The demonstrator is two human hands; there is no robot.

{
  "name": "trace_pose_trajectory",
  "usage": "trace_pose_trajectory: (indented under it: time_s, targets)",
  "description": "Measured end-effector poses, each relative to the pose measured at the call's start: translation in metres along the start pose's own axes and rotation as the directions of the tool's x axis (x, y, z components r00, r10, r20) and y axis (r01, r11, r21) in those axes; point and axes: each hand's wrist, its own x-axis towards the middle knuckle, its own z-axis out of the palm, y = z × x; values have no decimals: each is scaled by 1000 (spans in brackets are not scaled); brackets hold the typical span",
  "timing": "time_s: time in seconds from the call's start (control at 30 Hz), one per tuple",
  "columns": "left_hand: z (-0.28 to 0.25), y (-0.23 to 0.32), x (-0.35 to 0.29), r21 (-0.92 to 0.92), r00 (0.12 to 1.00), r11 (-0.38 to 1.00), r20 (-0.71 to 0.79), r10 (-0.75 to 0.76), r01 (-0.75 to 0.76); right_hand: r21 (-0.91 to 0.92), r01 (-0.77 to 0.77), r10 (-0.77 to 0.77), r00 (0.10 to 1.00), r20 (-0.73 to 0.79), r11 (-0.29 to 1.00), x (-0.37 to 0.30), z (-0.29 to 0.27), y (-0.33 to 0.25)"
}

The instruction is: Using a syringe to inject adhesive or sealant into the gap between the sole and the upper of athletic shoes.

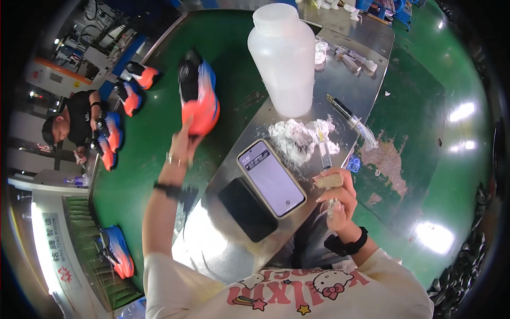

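My left hand [184,144] reaches out over the green surface and grips the near, orange end of a shoe [200,98]. That shoe is orange, blue and white with a black upper part, and it looks slightly blurred. My right hand [344,204] is closed at the right edge of the metal table, its fingers around a small beige block [329,181]. Some white crumbly stuff [332,207] also shows between these fingers. Beside the right hand lie a lit phone [272,178] and a heap of white crumpled material [297,138].
A large white plastic bottle [284,64] stands on the metal table [220,183]. Near it lie a black case [247,209], pens [342,109] and brushes [353,59]. More shoes [109,133] line the green belt's left side, where another person [79,119] works. One shoe [118,251] sits nearer me.
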Motion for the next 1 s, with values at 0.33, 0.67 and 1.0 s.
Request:
trace_pose_trajectory:
  time_s: [0.33,0.67,1.0]
  targets:
    - [-96,-105,-463,-419,925,907,-324,-200,49,268,-180,154,981,115,947,-22,-2,-14]
    - [-183,-127,-504,-41,728,949,-652,212,-313,303,-268,249,963,102,914,-24,8,-40]
    - [-86,37,-342,412,333,313,-23,943,-856,552,-309,8,878,479,774,5,55,-166]
